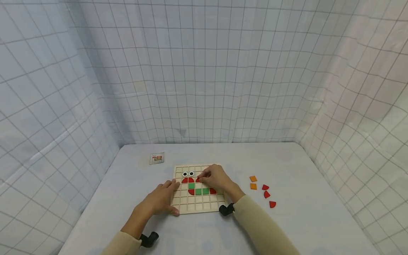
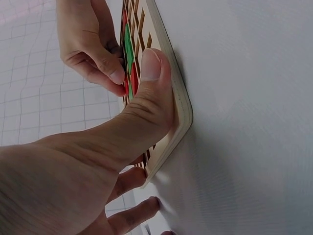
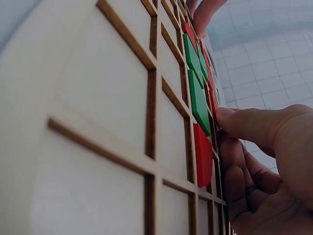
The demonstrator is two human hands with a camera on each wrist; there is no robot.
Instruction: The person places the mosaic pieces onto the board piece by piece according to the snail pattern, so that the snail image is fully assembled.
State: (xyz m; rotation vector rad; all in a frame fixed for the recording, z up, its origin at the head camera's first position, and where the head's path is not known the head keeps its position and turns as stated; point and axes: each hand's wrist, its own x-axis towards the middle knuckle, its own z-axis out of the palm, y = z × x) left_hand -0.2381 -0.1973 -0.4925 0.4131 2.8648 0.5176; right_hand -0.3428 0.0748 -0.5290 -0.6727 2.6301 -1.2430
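A wooden grid board (image 1: 188, 207) lies on the table with red and green tiles in some of its cells. My right hand (image 1: 216, 177) is over its upper middle, pinching a red quarter-round tile (image 1: 198, 180) between thumb and fingertips. Along the board's left edge rests my left hand (image 1: 160, 198), its thumb pressing on the near corner and its fingers spread. Two eye tiles (image 1: 188, 174) sit above red curved tiles (image 1: 187, 180). A green square tile (image 3: 198, 100) stands in the row beside a red curved tile (image 3: 203, 156) in the right wrist view.
Right of the board lie two orange square tiles (image 1: 253, 186) and three loose red quarter-round tiles (image 1: 266, 194). A small picture card (image 1: 157, 158) is at the back left of the white table (image 1: 302, 219). Gridded white curtains (image 1: 197, 78) hang around it.
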